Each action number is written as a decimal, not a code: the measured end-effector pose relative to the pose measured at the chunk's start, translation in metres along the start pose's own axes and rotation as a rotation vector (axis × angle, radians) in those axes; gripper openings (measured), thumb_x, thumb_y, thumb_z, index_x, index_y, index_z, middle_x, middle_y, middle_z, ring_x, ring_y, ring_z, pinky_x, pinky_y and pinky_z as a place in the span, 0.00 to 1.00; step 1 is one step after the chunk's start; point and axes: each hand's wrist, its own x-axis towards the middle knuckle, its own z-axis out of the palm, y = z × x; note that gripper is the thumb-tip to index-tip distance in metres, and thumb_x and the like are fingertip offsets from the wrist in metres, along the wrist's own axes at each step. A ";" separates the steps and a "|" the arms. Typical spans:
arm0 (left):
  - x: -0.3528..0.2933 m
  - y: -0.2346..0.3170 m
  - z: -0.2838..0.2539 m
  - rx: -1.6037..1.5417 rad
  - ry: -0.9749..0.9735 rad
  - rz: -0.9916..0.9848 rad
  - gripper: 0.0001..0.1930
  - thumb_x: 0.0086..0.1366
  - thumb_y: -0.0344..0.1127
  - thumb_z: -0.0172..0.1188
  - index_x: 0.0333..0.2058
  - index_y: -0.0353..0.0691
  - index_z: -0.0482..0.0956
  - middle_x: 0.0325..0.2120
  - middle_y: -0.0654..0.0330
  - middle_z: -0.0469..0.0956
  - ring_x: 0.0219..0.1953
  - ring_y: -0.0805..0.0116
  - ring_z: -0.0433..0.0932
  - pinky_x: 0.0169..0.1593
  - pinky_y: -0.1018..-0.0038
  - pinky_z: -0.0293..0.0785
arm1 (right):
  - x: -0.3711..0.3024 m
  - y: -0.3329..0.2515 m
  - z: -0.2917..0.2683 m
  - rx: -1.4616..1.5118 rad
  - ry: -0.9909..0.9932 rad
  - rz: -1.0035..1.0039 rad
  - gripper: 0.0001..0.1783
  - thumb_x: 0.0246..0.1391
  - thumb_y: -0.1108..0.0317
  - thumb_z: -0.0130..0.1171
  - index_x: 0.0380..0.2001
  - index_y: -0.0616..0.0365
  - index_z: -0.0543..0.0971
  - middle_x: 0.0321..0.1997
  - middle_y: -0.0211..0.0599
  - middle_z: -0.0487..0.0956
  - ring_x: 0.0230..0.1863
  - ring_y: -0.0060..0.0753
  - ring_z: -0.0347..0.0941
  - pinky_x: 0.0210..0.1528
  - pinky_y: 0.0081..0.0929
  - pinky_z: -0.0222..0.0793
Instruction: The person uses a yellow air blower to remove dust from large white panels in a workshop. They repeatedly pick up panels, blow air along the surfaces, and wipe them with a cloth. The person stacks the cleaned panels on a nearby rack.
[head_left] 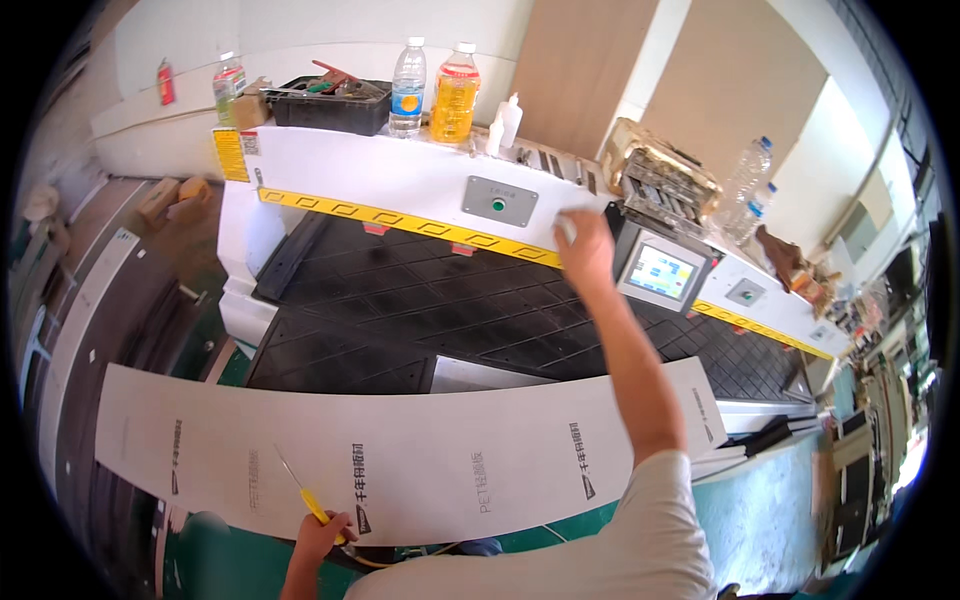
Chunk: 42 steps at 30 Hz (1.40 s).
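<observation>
In my left hand (322, 532), low in the view, is a yellow-handled tool (315, 506) with a long thin metal shaft. My fingers are closed around its handle, and its tip points up and away over a long pale board (420, 450). This printed board lies across the near side of a white machine (370, 175). My right arm reaches over the board, and my right hand (588, 245) is raised in front of the machine's beam, left of a lit touchscreen (660, 272). Its fingers look curled and slightly blurred; whatever is in them cannot be made out.
A black slatted bed (430, 280) runs beneath the beam's yellow strip (400, 227). On top stand a black tool tray (330, 108), a water bottle (407, 90), a yellow drink bottle (456, 95) and white squeeze bottles (510, 120). A green button (498, 205) sits on a grey plate.
</observation>
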 end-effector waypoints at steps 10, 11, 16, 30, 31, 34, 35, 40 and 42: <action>-0.116 -0.067 0.005 0.600 0.767 -0.148 0.21 0.53 0.37 0.65 0.45 0.33 0.79 0.29 0.46 0.83 0.33 0.47 0.84 0.38 0.59 0.79 | 0.096 0.075 0.073 -0.365 -0.503 0.048 0.21 0.49 0.60 0.71 0.48 0.47 0.85 0.72 0.39 0.66 0.80 0.48 0.45 0.75 0.56 0.49; -0.120 -0.073 0.007 0.569 0.798 -0.106 0.23 0.54 0.35 0.65 0.49 0.33 0.77 0.31 0.47 0.83 0.33 0.51 0.85 0.37 0.61 0.78 | 0.097 0.077 0.067 -0.392 -0.536 0.108 0.16 0.51 0.61 0.69 0.46 0.46 0.87 0.72 0.37 0.66 0.80 0.47 0.45 0.75 0.56 0.49; -0.130 -0.114 0.001 0.109 0.805 0.127 0.25 0.59 0.30 0.60 0.57 0.38 0.75 0.34 0.54 0.82 0.31 0.61 0.83 0.37 0.65 0.79 | 0.035 -0.012 0.049 -0.001 0.160 0.131 0.06 0.49 0.73 0.67 0.32 0.59 0.85 0.50 0.44 0.82 0.60 0.56 0.72 0.61 0.49 0.67; -0.189 -0.170 -0.158 0.521 0.383 -0.099 0.30 0.62 0.69 0.57 0.36 0.45 0.86 0.30 0.52 0.85 0.36 0.48 0.83 0.41 0.56 0.78 | -0.379 -0.537 0.084 1.385 -1.123 1.469 0.11 0.61 0.70 0.66 0.44 0.59 0.77 0.34 0.40 0.82 0.32 0.42 0.82 0.32 0.37 0.82; -0.201 -0.182 -0.178 0.482 0.427 -0.129 0.30 0.61 0.70 0.58 0.35 0.46 0.86 0.30 0.54 0.85 0.37 0.50 0.83 0.41 0.57 0.78 | -0.378 -0.563 0.083 1.376 -1.157 1.430 0.11 0.61 0.70 0.65 0.44 0.59 0.77 0.34 0.40 0.82 0.31 0.40 0.82 0.28 0.30 0.79; -0.236 -0.206 -0.236 0.506 0.396 -0.248 0.30 0.61 0.69 0.57 0.35 0.46 0.86 0.30 0.54 0.85 0.35 0.50 0.83 0.39 0.57 0.78 | -0.377 -0.629 0.099 1.323 -1.253 1.268 0.12 0.60 0.71 0.65 0.45 0.59 0.76 0.35 0.39 0.82 0.31 0.36 0.82 0.23 0.21 0.71; -0.247 -0.213 -0.251 0.488 0.416 -0.262 0.29 0.61 0.69 0.57 0.35 0.47 0.86 0.30 0.54 0.85 0.34 0.51 0.83 0.38 0.58 0.78 | -0.379 -0.648 0.107 1.316 -1.267 1.226 0.12 0.59 0.73 0.64 0.45 0.60 0.76 0.34 0.38 0.82 0.31 0.32 0.81 0.21 0.17 0.64; -0.262 -0.241 -0.327 0.452 0.532 -0.271 0.26 0.63 0.66 0.59 0.36 0.48 0.87 0.29 0.55 0.85 0.34 0.51 0.83 0.38 0.58 0.78 | -0.370 -0.737 0.144 1.373 -1.322 1.122 0.09 0.58 0.77 0.61 0.43 0.62 0.77 0.36 0.38 0.80 0.33 0.32 0.80 0.28 0.21 0.73; -0.250 -0.259 -0.353 0.431 0.561 -0.257 0.26 0.63 0.65 0.60 0.36 0.47 0.87 0.28 0.54 0.85 0.33 0.50 0.83 0.37 0.58 0.78 | -0.353 -0.782 0.162 1.390 -1.375 1.085 0.10 0.58 0.78 0.61 0.44 0.62 0.77 0.36 0.38 0.79 0.34 0.33 0.81 0.33 0.25 0.78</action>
